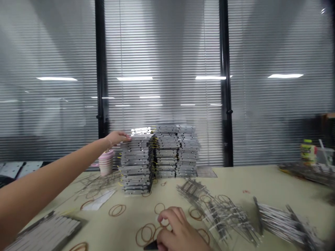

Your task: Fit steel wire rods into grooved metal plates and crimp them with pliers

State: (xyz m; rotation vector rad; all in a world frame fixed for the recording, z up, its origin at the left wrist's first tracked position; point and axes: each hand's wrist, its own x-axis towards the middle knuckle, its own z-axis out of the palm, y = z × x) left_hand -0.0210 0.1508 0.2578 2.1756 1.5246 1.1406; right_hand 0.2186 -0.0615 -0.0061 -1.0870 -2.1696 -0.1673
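Observation:
My left hand (119, 137) reaches to the top of the front-left stack of thin grey metal panels (137, 164). Its fingers and thumb close at the left edge of the top panel (141, 138). Yellow wire ends stick out along the stack's sides. Low in the middle, my right hand (176, 230) is curled above the table, index finger bent. A dark, flat-tipped object (151, 246) shows at its lower fingers; the rest of it is hidden. Brown rubber bands (145, 234) lie beside and under this hand.
Two more panel stacks (187, 150) stand behind, near the blinds. Loose metal frames (222, 212) and a bundle of rods (278, 221) cover the right side. A pink-lidded cup (106, 163) stands left, a panel pile (49, 232) nearer. A bottle (309, 152) is far right.

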